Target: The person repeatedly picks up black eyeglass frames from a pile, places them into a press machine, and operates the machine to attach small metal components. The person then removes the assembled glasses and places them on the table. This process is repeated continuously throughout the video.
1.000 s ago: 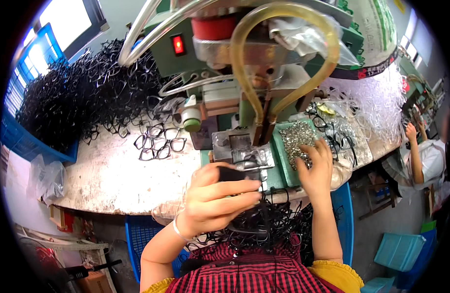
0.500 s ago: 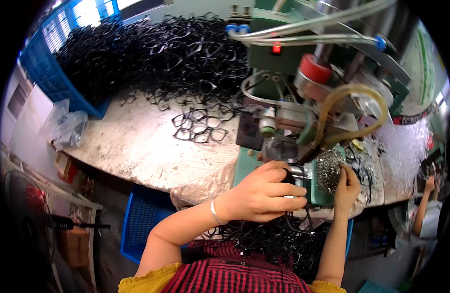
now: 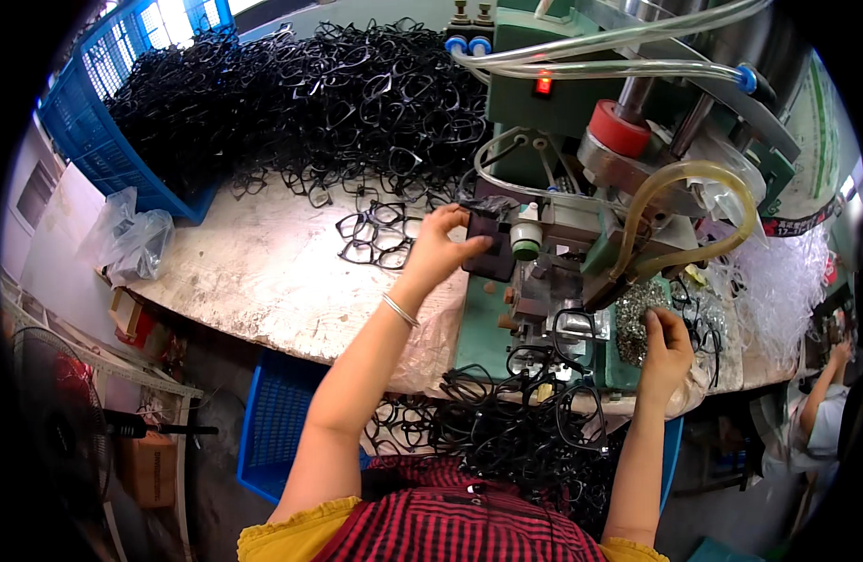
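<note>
My left hand (image 3: pixel 438 248) is stretched out to the left side of a green press machine (image 3: pixel 530 117). Its thumb and fingers are apart, against a flat black block (image 3: pixel 489 247); the far fingertips are partly hidden. At the metal fixture (image 3: pixel 548 297) under the press, a black eyeglass frame (image 3: pixel 574 339) hangs at the front edge. My right hand (image 3: pixel 668 354) is beside a heap of tiny metal parts (image 3: pixel 635 323), thumb and finger pinched together. Whatever is between them is too small to make out.
A big heap of black eyeglass frames (image 3: pixel 310 108) covers the back of the table (image 3: pixel 253 272), beside a blue crate (image 3: pixel 108 131). More frames (image 3: pixel 488 407) lie in front of me. Clear plastic strands (image 3: pixel 778 286) pile up at the right; a fan (image 3: pixel 61 403) stands lower left.
My left hand has moved from the fixture away and left to the black block. The fixture and the eyeglass frame it covered now show. My right hand has stayed near the metal parts.
</note>
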`<action>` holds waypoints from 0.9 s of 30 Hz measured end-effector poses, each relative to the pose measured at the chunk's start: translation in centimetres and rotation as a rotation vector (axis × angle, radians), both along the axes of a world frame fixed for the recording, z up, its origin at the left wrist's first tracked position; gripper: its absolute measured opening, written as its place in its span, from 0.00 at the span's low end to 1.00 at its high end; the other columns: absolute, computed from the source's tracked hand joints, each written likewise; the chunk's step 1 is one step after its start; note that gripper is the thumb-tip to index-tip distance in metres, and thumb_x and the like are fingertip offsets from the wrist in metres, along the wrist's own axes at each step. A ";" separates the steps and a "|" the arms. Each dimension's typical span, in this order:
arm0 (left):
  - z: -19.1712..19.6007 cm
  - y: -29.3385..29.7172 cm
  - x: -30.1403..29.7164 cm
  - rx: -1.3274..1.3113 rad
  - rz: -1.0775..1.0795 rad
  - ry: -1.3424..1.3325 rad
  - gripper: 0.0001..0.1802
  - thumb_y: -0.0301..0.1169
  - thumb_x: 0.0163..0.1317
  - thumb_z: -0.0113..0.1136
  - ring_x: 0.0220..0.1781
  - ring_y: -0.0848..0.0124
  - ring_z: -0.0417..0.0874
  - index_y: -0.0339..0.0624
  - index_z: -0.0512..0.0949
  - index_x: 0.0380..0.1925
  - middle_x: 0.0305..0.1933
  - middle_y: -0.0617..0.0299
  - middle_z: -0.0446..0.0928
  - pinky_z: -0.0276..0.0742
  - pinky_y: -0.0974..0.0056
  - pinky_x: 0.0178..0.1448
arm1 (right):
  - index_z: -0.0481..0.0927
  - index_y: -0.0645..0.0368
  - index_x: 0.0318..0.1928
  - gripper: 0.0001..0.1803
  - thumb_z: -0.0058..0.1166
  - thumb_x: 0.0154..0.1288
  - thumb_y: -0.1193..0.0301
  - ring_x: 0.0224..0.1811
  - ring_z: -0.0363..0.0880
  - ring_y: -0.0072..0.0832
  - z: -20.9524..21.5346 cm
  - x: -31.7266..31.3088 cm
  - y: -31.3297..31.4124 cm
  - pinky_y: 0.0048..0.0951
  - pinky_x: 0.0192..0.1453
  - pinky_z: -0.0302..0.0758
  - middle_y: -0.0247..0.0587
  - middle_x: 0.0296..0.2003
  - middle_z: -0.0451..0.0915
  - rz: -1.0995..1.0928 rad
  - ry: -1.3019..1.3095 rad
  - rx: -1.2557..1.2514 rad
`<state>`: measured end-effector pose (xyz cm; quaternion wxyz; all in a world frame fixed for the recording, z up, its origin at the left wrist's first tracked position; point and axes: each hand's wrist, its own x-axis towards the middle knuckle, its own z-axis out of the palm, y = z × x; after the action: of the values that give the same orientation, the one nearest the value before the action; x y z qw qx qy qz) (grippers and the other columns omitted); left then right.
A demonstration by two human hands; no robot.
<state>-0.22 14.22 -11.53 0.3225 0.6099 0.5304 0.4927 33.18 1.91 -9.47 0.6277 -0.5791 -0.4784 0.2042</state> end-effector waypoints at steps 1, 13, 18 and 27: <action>0.5 0.5 -0.5 0.000 -0.024 0.026 0.22 0.38 0.45 0.77 0.61 0.55 0.72 0.36 0.83 0.38 0.56 0.49 0.75 0.67 0.56 0.66 | 0.82 0.65 0.44 0.08 0.60 0.66 0.77 0.38 0.76 0.16 0.2 0.0 0.1 0.19 0.44 0.72 0.32 0.36 0.82 0.021 -0.003 -0.007; -3.9 -3.1 -10.5 0.173 0.183 1.052 0.13 0.25 0.50 0.66 0.48 0.54 0.76 0.43 0.83 0.39 0.44 0.56 0.81 0.74 0.54 0.56 | 0.83 0.66 0.43 0.08 0.61 0.62 0.79 0.40 0.77 0.20 -2.5 4.6 -6.1 0.23 0.48 0.73 0.35 0.38 0.82 -0.168 -0.018 -0.057; -3.5 -5.3 -9.9 0.312 0.169 0.815 0.08 0.25 0.60 0.59 0.40 0.54 0.78 0.42 0.80 0.40 0.35 0.54 0.80 0.74 0.54 0.45 | 0.83 0.68 0.39 0.08 0.61 0.58 0.82 0.41 0.79 0.24 2.0 -0.4 -6.8 0.24 0.48 0.73 0.37 0.37 0.82 0.019 -0.093 -0.039; -2.9 -8.0 -5.9 0.070 0.281 -0.157 0.11 0.33 0.70 0.58 0.26 0.83 0.62 0.42 0.73 0.48 0.26 0.72 0.67 0.57 0.73 0.27 | 0.74 0.67 0.49 0.19 0.60 0.57 0.82 0.41 0.77 0.23 4.9 -6.8 0.7 0.23 0.51 0.73 0.38 0.37 0.80 0.275 0.047 0.154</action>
<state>-6.11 6.23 -14.45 0.2695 0.5000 0.5663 0.5973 26.40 2.65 -4.56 0.6476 -0.4532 -0.5525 0.2645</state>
